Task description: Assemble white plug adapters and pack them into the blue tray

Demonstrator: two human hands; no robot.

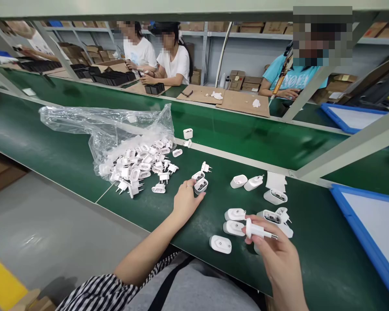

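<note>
My left hand (185, 202) has its thumb and fingers around an open-topped white charger housing (201, 185) standing on the green bench. Small dark and metal parts show inside it. Another open housing (198, 175) stands directly behind, close to my fingers. Between the thumb and fingers of my right hand (274, 246) is a white plug cap (257, 230), held above the bench with its pins pointing right. Left of that hand lie several closed chargers, among them one charger (220, 244) near the bench edge. An open housing (272, 217) is partly hidden behind my right fingers.
A clear plastic bag (116, 123) spills a heap of white plug caps (142, 162) onto the left part of the green bench (168, 216). A blue-framed white board (372, 233) lies at the right. Slanted metal posts rise behind, with people seated across the bench.
</note>
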